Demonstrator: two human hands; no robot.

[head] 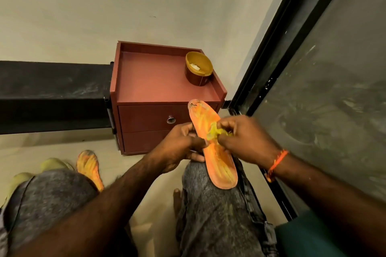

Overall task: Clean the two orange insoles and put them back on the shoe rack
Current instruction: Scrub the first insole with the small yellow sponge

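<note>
One orange insole lies lengthwise over my right knee, its worn tip pointing at the cabinet. My left hand grips its left edge near the middle. My right hand pinches a crumpled yellow cloth against the insole's top face. The second orange insole lies on the floor beside my left knee, partly hidden by my leg. A black shoe rack runs along the wall at the left.
A small red-brown drawer cabinet stands straight ahead with an open gold tub on its top. Pale yellow shoes sit on the floor at the left. A dark glass door frame borders the right.
</note>
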